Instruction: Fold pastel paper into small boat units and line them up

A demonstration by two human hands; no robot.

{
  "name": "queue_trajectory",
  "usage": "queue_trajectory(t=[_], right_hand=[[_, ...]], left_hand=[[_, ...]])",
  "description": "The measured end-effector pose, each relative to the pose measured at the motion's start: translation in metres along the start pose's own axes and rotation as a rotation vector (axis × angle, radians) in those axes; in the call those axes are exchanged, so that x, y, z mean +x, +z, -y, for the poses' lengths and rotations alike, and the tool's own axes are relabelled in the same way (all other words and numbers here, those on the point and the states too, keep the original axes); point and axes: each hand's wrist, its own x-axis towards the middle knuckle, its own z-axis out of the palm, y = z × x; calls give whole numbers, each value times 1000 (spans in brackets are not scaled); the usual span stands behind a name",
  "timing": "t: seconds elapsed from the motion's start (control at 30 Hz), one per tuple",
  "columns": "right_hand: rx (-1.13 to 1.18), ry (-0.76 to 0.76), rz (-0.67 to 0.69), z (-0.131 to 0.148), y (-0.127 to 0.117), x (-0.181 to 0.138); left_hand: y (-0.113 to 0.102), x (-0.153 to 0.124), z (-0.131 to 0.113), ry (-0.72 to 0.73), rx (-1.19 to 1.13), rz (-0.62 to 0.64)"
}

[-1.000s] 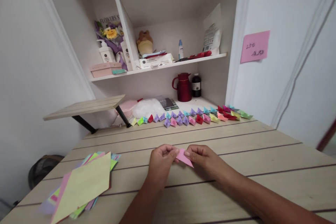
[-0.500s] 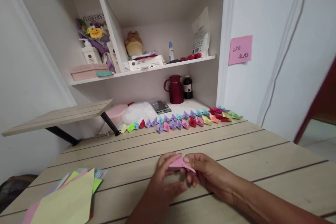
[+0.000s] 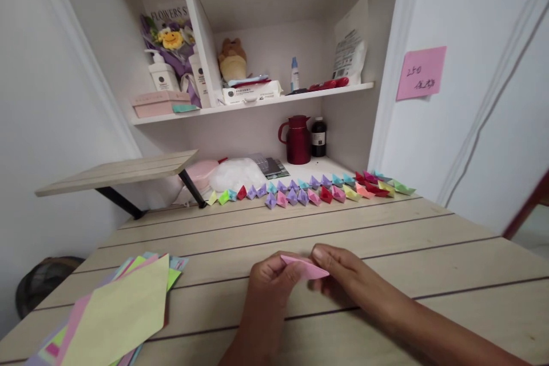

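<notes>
A pink folded paper (image 3: 309,270), a flat, pointed, boat-like shape, is held above the table in front of me. My left hand (image 3: 274,277) pinches its left part, with the thumb lying across the near side. Around the right end curls my right hand (image 3: 337,269); its thumb is at the upper edge and its fingertips are partly hidden behind the paper. Beyond the hands, several small folded paper boats (image 3: 326,194) in many colours stand in rows along the back of the table. A fanned stack of coloured paper sheets (image 3: 120,314) lies at the left.
The wooden table (image 3: 386,240) has dark lines across it. A small raised shelf (image 3: 124,168) on black legs stands at the back left. Behind the boats, a white cabinet holds a red jug (image 3: 298,140) and a dark bottle (image 3: 318,137). A pink note (image 3: 421,73) sticks to the wall.
The pink paper has turned so that its broad side faces me more. My left thumb has closed onto it, and the right thumb has shifted up its edge. The view has moved slightly.
</notes>
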Motion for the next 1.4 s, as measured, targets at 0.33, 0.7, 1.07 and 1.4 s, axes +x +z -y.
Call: queue_trajectory(t=[0.33,0.7,1.07,1.4], right_hand=[[-371,-157,48,6,-2,-4],[90,40,-56,-10,12,3],[66,53,-135,-14,12,4],[20,-3,-62,-15,15,3]], left_hand=[[-4,3,6,-52,175,-94],[-5,4,18,-70,-117,-5],[-2,11,26,20,-30,-271],[-2,6,11,5,64,-259]])
